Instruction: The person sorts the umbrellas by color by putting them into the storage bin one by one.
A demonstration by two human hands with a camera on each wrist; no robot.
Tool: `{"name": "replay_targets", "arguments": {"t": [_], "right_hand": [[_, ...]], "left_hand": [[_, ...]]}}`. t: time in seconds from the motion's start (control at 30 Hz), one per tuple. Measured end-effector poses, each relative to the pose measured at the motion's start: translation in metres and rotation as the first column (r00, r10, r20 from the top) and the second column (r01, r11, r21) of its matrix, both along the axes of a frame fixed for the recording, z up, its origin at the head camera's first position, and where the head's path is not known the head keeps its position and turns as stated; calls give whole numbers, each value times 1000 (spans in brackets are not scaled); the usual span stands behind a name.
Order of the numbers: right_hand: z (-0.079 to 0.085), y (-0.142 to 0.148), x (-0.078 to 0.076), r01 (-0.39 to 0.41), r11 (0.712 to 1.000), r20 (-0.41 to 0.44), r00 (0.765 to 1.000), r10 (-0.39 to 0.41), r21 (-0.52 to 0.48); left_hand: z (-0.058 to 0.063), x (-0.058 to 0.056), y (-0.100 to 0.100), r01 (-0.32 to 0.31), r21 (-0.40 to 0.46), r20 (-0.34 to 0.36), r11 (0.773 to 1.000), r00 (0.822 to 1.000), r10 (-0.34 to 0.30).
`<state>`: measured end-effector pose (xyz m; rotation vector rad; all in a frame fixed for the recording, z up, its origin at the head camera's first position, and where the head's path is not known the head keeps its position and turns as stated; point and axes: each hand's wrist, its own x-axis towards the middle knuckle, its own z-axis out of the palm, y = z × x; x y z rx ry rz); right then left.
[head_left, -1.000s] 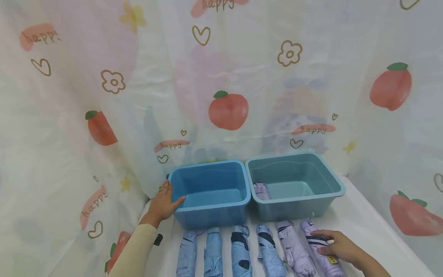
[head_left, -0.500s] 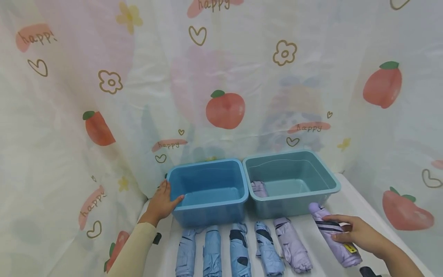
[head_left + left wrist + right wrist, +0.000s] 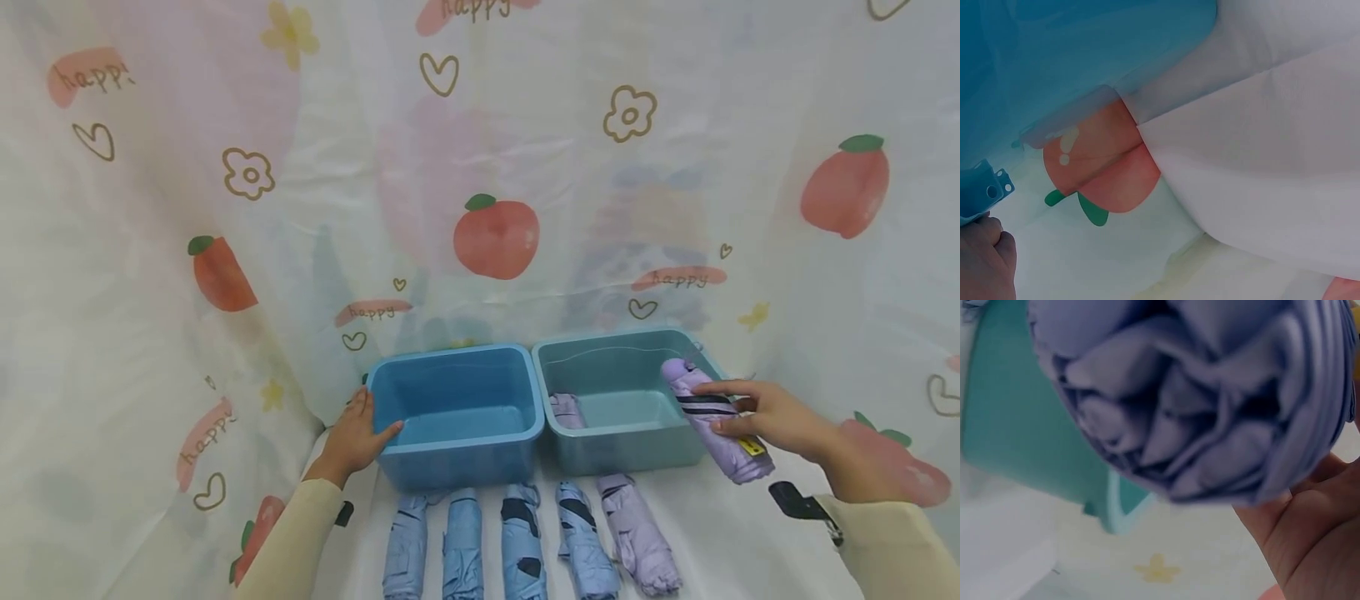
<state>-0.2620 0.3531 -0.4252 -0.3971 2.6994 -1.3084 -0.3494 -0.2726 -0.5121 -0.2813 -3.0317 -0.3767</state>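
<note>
My right hand point(image 3: 780, 417) grips a folded purple umbrella point(image 3: 712, 425) with a dark stripe band and a yellow tag. It is raised at the right front corner of the teal bin point(image 3: 630, 446). In the right wrist view the gathered cloth end of this umbrella point(image 3: 1179, 406) fills the upper part, with my palm point(image 3: 1322, 531) beside it. My left hand point(image 3: 354, 437) holds the left rim of the blue bin point(image 3: 461, 467), thumb over the inside and fingers along the outside. Only part of that hand point(image 3: 985, 259) shows in the left wrist view.
Another purple umbrella point(image 3: 566, 411) lies inside the teal bin at its left. In front of the bins lie several folded blue umbrellas point(image 3: 461, 542) in a row, ending with a purple umbrella point(image 3: 637, 533) at right. A printed curtain point(image 3: 495, 150) hangs behind the white table point(image 3: 727, 533).
My right hand has lifted the purple umbrella from the right end of the row and carried it up to the teal bin. The left hand has stayed on the blue bin.
</note>
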Motion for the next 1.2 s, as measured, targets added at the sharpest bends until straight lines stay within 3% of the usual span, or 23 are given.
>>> {"name": "replay_targets", "arguments": {"t": [0.17, 0.37, 0.53, 0.7, 0.83, 1.07, 1.1, 1.2], "right_hand": [[12, -9, -39, -37, 999, 4, 999, 37, 36], [12, -22, -93, -88, 993, 26, 996, 86, 80], [4, -28, -133, -102, 990, 109, 990, 92, 92], [-16, -34, -165, -161, 985, 195, 970, 147, 59], [-35, -35, -183, -181, 984, 322, 931, 170, 4], [-73, -41, -200, -177, 982, 521, 832, 188, -73], [-77, -44, -200, -178, 982, 532, 826, 185, -66], [-88, -51, -199, -207, 978, 520, 838, 168, 17]], "left_hand": [[-1, -1, -1, -4, 9, -7, 1000, 1000, 4], [-2, 0, -5, -18, 1, -14, 1000, 1000, 18], [-2, 0, -4, -1, 30, -13, 1000, 1000, 1], [-5, -3, -3, -8, 26, -5, 1000, 1000, 8], [-4, -2, -2, -3, 33, -29, 999, 1000, 4], [-2, -3, -2, 5, 4, -26, 1000, 1000, -5], [-2, -4, -2, 6, -1, -24, 1000, 1000, -6], [-3, -5, -2, 3, -11, -12, 1000, 1000, -3]]}}
